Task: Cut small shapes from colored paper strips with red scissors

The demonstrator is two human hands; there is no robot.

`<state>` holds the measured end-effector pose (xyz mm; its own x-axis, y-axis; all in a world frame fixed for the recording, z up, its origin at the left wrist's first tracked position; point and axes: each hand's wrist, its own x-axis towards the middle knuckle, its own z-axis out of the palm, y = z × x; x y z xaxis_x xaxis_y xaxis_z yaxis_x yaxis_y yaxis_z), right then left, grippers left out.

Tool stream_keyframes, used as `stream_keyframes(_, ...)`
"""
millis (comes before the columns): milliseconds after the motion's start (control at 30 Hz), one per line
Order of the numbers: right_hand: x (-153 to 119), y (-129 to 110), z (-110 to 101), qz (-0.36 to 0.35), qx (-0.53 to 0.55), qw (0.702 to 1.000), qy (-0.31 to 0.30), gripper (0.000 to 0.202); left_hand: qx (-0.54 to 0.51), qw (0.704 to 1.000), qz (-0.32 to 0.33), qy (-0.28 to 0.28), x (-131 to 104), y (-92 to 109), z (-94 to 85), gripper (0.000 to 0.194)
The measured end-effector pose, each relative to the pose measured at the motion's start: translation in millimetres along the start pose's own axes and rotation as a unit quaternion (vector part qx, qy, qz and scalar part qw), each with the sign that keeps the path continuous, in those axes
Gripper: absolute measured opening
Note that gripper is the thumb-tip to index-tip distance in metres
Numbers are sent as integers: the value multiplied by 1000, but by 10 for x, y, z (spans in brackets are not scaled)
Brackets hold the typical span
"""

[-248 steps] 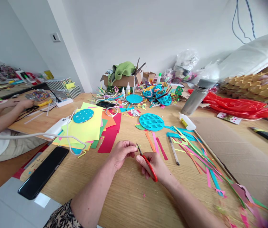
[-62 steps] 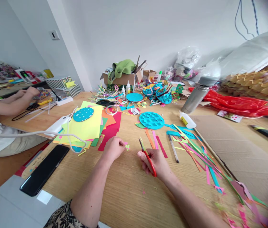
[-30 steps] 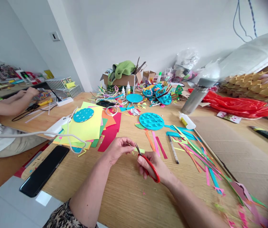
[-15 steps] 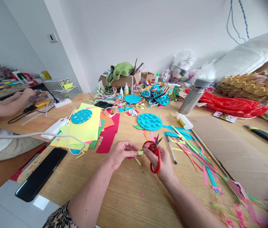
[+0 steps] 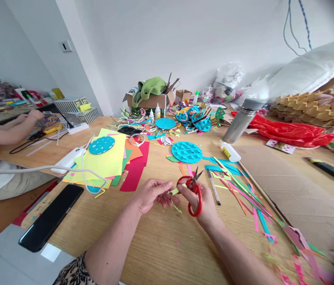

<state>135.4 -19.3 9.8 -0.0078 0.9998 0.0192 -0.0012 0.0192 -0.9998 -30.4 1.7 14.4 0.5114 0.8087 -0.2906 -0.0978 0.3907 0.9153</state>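
Red-handled scissors [image 5: 195,202] are hooked on my right hand [image 5: 206,206], blades pointing up and slightly parted. The fingertips of that hand also pinch a small yellow-green paper piece [image 5: 175,190]. Close beside the paper, my left hand [image 5: 154,194] has its thumb and fingers apart; whether a fingertip still touches the paper is unclear. A thin curled green strip [image 5: 176,206] hangs just below the fingers. Beyond the hands lies a blue oval [image 5: 186,152] with a raised scale pattern.
Coloured sheets [image 5: 104,158] and a black phone [image 5: 51,217] lie left. To the right are a pen [image 5: 213,187], paper strips [image 5: 238,190], a glue bottle [image 5: 230,151], a metal flask [image 5: 242,120] and cardboard [image 5: 297,190]. Another person's arms [image 5: 9,128] are at far left.
My left fingers have opened and spread away from the yellow-green paper, which now tilts up in my right fingertips. The thin curled strip has shifted slightly right and down.
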Motion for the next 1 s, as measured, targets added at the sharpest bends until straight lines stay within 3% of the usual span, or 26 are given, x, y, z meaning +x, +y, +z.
stream_keyframes(200,-20,-52,34,24,28,998,-47,37,36,999,9,-11,9,-54,-17,26)
stream_keyframes(367,-28,-37,17,-11,-31,999,-5,37,26,999,28,20,19,-47,0,17)
stream_keyframes(567,-35,20,38,-20,17,998,-53,35,-82,989,46,111,44,-19,-4,18)
stream_keyframes(733,-36,-4,71,26,34,998,-39,39,-97,989,26,106,56,-38,-5,21)
stream_keyframes(1000,-29,-44,72,12,30,999,-29,38,-93,989,34,113,46,-25,5,19)
